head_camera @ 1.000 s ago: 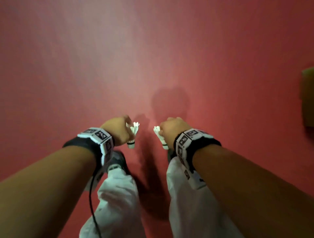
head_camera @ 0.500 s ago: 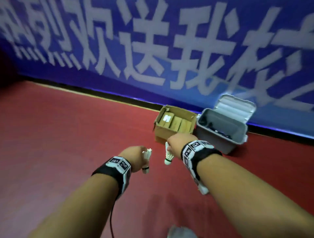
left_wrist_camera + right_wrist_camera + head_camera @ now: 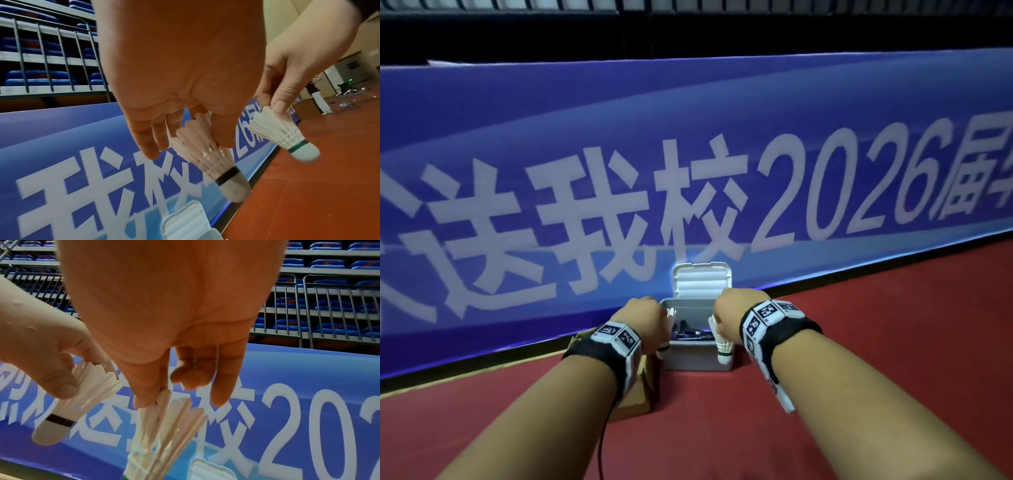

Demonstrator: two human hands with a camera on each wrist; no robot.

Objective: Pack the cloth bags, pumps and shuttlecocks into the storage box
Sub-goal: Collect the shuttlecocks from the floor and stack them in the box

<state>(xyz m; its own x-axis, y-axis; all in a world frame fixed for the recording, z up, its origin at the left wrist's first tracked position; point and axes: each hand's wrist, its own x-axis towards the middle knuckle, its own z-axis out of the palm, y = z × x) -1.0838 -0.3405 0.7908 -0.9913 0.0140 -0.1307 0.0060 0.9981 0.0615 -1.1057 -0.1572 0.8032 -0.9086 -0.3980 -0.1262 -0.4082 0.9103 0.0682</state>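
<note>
The grey storage box (image 3: 697, 358) stands on the red floor against the banner, its white lid (image 3: 702, 281) raised. Dark items (image 3: 688, 331) lie inside it. My left hand (image 3: 654, 325) is at the box's left rim and pinches a white shuttlecock (image 3: 213, 155) by its feathers, cork down. At the right rim my right hand (image 3: 724, 317) pinches a second shuttlecock (image 3: 722, 346) the same way, seen close as feathers (image 3: 162, 431) in the right wrist view. Both hands hover in front of the box opening.
A cardboard box (image 3: 638, 397) sits left of the storage box, mostly hidden by my left wrist. A long blue banner (image 3: 688, 171) runs behind, with railings and blue seats (image 3: 329, 305) above. Red floor (image 3: 893, 325) spreads to the right.
The view swung up from the floor to the banner. Both hands, each still holding a shuttlecock, have come forward to the storage box, which now sits straight ahead.
</note>
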